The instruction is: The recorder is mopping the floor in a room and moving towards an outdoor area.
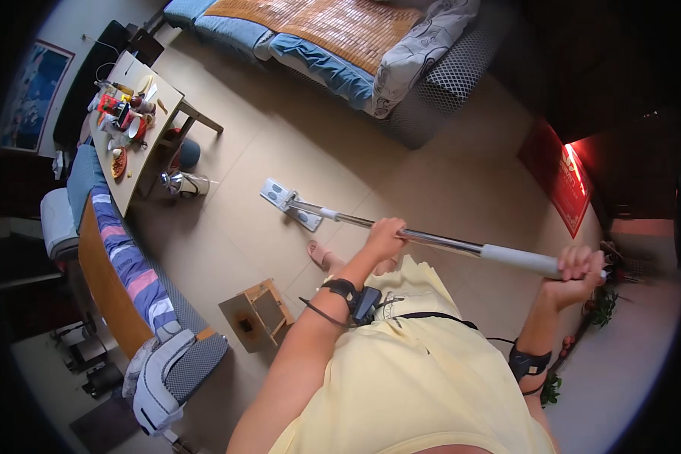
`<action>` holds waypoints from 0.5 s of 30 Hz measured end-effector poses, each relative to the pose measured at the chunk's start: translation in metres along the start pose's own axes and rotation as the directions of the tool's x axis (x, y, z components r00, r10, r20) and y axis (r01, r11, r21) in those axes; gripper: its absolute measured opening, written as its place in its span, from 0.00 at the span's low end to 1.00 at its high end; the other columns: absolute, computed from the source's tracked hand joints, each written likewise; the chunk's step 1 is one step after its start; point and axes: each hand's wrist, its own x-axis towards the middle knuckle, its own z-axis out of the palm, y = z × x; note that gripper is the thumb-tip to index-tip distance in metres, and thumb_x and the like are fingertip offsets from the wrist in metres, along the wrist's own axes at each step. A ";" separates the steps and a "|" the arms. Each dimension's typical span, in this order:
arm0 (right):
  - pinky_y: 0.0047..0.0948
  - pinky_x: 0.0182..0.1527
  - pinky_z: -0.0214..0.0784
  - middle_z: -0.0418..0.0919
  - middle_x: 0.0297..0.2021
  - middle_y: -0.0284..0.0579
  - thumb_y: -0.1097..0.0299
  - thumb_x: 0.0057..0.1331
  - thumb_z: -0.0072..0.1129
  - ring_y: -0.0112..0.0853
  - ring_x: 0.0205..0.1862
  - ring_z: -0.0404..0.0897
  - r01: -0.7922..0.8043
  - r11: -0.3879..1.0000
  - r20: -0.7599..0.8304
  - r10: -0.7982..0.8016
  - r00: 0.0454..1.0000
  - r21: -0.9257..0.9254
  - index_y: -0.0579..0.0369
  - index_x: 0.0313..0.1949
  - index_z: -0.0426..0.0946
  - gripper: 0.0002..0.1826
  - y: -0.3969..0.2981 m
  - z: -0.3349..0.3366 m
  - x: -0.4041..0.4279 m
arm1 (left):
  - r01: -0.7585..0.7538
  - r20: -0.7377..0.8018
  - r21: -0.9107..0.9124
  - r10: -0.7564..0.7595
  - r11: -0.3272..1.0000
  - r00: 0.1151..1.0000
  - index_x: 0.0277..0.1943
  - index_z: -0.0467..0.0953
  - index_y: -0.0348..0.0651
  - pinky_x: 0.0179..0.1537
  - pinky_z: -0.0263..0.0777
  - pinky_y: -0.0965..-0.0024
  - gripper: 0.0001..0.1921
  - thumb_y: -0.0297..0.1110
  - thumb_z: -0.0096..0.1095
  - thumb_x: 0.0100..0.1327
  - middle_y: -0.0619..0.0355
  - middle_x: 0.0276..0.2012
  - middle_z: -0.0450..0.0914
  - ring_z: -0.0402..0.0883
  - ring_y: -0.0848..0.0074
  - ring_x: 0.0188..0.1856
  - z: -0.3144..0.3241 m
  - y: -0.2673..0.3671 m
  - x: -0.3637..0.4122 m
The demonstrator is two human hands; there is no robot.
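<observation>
A flat mop spans the view, its silver metal pole (442, 239) slanting from the right down to the tiled floor. My left hand (383, 235) is wrapped around the middle of the pole. At the upper end, my right hand (576, 273) grips the pale grey handle sleeve (516, 261) close to its tip. The flat rectangular mop head (291, 204) is on the floor ahead of my feet; its pad underneath is hidden. A pink sandal (318, 253) on one foot shows just behind the mop head.
A table (167, 108) with bottles and dishes stands at left, a metal vacuum flask (186, 184) on the floor beside it. A sofa (130, 249) runs along the left, near a wooden stool (258, 315). Another sofa (329, 57) lies ahead; a red mat (559, 176) is at right.
</observation>
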 end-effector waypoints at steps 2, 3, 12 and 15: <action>0.20 0.18 0.50 0.54 0.13 0.31 0.65 0.66 0.45 0.19 0.12 0.53 -0.059 0.998 -0.043 0.057 0.997 -0.036 0.47 0.19 0.53 0.17 0.006 0.004 -0.010 | 0.020 0.000 0.016 -0.020 1.000 1.000 0.30 0.72 0.46 0.42 0.65 0.57 0.10 0.35 0.66 0.47 0.56 0.31 0.76 0.74 0.58 0.40 0.002 -0.022 -0.007; 0.21 0.17 0.50 0.54 0.13 0.32 0.65 0.66 0.44 0.19 0.12 0.53 -0.116 0.991 -0.091 0.109 0.990 -0.074 0.47 0.19 0.54 0.17 0.009 0.006 -0.016 | 0.036 0.003 0.029 -0.036 0.999 0.999 0.30 0.72 0.46 0.43 0.65 0.57 0.10 0.36 0.66 0.48 0.56 0.31 0.76 0.74 0.58 0.41 -0.001 -0.023 -0.012; 0.18 0.19 0.52 0.53 0.13 0.30 0.65 0.68 0.42 0.17 0.12 0.52 -0.055 0.997 0.194 0.045 0.980 0.048 0.46 0.18 0.52 0.19 -0.020 0.044 0.031 | 0.015 -0.183 -0.106 -0.034 0.994 0.983 0.28 0.71 0.45 0.40 0.64 0.58 0.09 0.32 0.66 0.47 0.57 0.29 0.74 0.73 0.59 0.38 -0.009 0.038 -0.018; 0.17 0.19 0.53 0.53 0.13 0.29 0.64 0.68 0.43 0.16 0.12 0.52 -0.036 0.996 0.213 0.017 0.977 0.086 0.45 0.18 0.53 0.19 -0.003 0.059 0.019 | 0.025 -0.256 -0.072 -0.043 0.997 0.966 0.31 0.71 0.44 0.38 0.65 0.60 0.12 0.28 0.68 0.43 0.58 0.28 0.75 0.73 0.59 0.37 -0.014 0.016 -0.026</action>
